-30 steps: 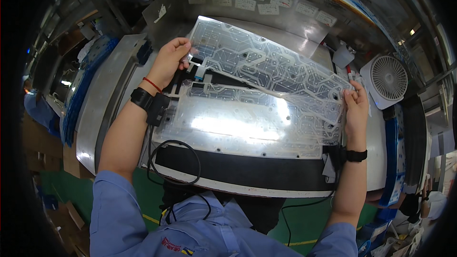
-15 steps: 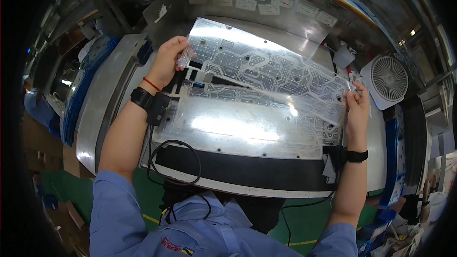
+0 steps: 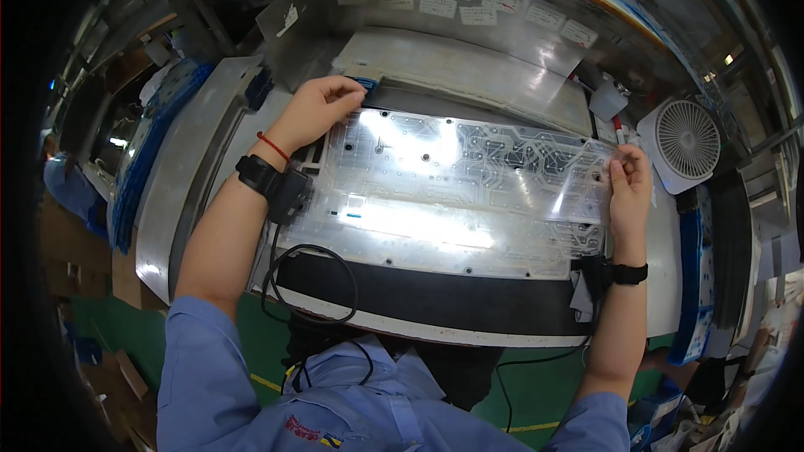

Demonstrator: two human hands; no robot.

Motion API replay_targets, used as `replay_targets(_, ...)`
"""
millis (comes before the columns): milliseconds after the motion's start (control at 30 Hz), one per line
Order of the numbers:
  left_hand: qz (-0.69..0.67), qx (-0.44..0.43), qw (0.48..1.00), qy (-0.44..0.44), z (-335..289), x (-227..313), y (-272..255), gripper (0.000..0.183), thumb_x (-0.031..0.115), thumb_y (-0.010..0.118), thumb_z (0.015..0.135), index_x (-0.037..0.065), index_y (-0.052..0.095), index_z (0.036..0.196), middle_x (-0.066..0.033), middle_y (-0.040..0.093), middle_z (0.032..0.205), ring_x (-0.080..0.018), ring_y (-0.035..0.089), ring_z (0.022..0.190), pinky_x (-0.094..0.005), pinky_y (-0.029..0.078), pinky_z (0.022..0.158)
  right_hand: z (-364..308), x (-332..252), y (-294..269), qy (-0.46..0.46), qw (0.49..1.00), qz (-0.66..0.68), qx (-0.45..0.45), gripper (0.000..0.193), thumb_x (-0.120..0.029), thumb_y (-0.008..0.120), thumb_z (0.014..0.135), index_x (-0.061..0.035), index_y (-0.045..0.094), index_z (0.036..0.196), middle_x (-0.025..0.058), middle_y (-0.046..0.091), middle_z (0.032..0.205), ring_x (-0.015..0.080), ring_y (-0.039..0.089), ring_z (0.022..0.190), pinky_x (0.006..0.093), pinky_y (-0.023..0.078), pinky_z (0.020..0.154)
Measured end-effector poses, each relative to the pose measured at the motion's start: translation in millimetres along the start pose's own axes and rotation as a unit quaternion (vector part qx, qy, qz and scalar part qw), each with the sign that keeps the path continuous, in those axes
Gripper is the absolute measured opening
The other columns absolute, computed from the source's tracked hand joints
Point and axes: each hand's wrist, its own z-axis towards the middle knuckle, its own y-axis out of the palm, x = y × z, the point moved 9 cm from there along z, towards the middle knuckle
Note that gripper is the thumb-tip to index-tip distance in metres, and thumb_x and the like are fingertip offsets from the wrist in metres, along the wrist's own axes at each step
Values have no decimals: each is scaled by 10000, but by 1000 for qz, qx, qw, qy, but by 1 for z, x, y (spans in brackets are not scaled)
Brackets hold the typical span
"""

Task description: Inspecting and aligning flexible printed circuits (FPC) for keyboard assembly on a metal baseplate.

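A clear circuit film [image 3: 519, 159] with silvery traces and small dark holes lies nearly level over a second shiny, see-through layer [image 3: 402, 238]. Its glare hides part of where the two meet. My left hand [image 3: 322, 110] is closed at the film's far left corner, thumb and forefinger pinched together. At the right end, my right hand [image 3: 630, 177] grips the film's far right corner between thumb and fingers. Both layers rest on the workbench above a black mat [image 3: 419, 297].
A metal plate [image 3: 469, 71] stands behind the film, below a panel with paper labels [image 3: 435, 5]. To the right are a white fan [image 3: 682, 144] and a small white container [image 3: 608, 100]. A black cable [image 3: 352, 285] loops at the bench's front left.
The film's left end has come down and toward me, lying flatter over the lower layer. My left hand has shifted right along to its far corner; my right hand has barely moved.
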Motion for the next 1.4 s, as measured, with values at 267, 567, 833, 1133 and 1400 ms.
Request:
replay_targets(267,153,-36,984,89,-7,25,15,172,131,651,852,-6,665,955,-29,618,863,-111,572,795,-247,460,721,0,-4,-1,-23,1000,11,6,218,11,494,925,-41,513,1135,-15,523,870,48,496,782,176,415,686)
replay_targets(567,-12,-6,1000,13,3,-3,8,136,161,585,912,37,637,931,25,595,807,-51,503,729,-199,421,664,0,-5,1,-14,1000,-4,-1,230,-16,506,936,-40,501,1164,-24,515,857,41,492,769,164,412,675)
replay_targets(833,-79,96,992,23,3,-3,-22,158,179,596,917,42,638,982,11,625,848,-52,518,746,-180,424,698,-1,-5,1,8,1000,3,-1,241,-4,506,924,-34,506,1163,-23,495,864,45,494,782,174,430,688)
replay_targets(1133,-217,101,971,16,-5,5,-21,163,131,566,928,26,626,1037,-15,623,887,-84,543,759,-205,457,738,0,-8,3,-19,1000,-18,-17,249,-17,511,925,-30,507,1174,-19,502,850,46,501,761,177,424,671)
replay_targets(1400,-218,-120,965,82,-44,71,49,176,77,537,913,6,647,1031,-65,653,907,-115,597,785,-239,493,742,1,-5,3,-9,1000,-9,-11,259,-17,512,924,-29,504,1182,-14,521,854,46,509,763,177,423,672)
